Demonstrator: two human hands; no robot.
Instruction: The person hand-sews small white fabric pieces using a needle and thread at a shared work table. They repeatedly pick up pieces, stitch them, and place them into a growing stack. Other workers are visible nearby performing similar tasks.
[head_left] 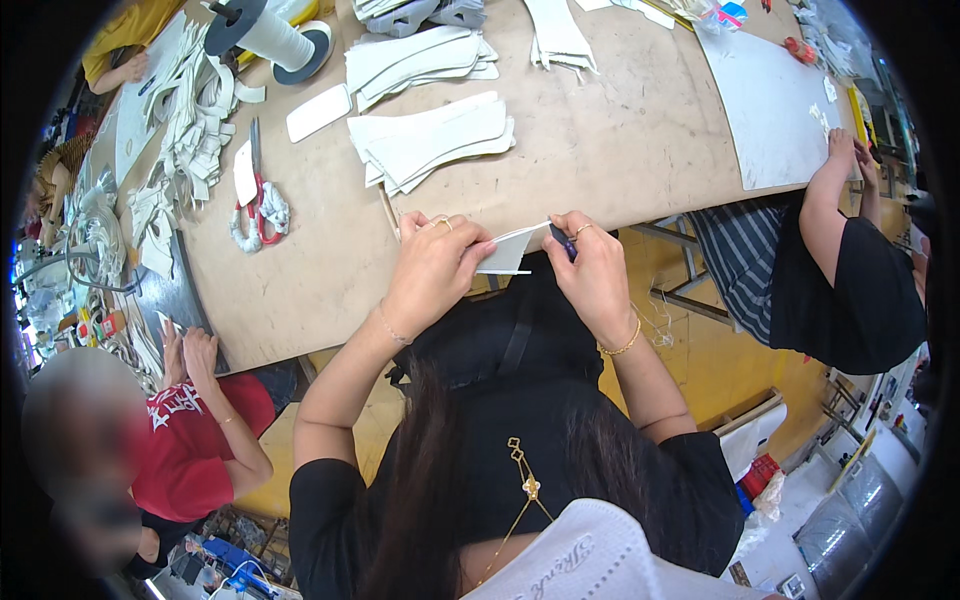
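Observation:
Just past the table's near edge, my left hand point(437, 262) pinches a pale grey-white flat piece point(508, 252) with white edges. My right hand point(594, 278) is closed around a small dark handheld tool point(563, 242), its kind not clear. The tool's front end meets the far right corner of the piece. Beyond my hands lies a fanned stack of white curved cut pieces point(435, 140), with another such stack point(420, 62) behind it. Scissors with red, wrapped handles point(262, 200) rest on the table to the left, partly against a small white piece point(244, 173).
A large thread spool point(268, 38) stands at the back left, near heaped white strips point(195, 110). A white sheet point(770, 110) covers the table's right part. Co-workers sit close by: one in red point(200, 450) at left, one in black point(850, 280) at right.

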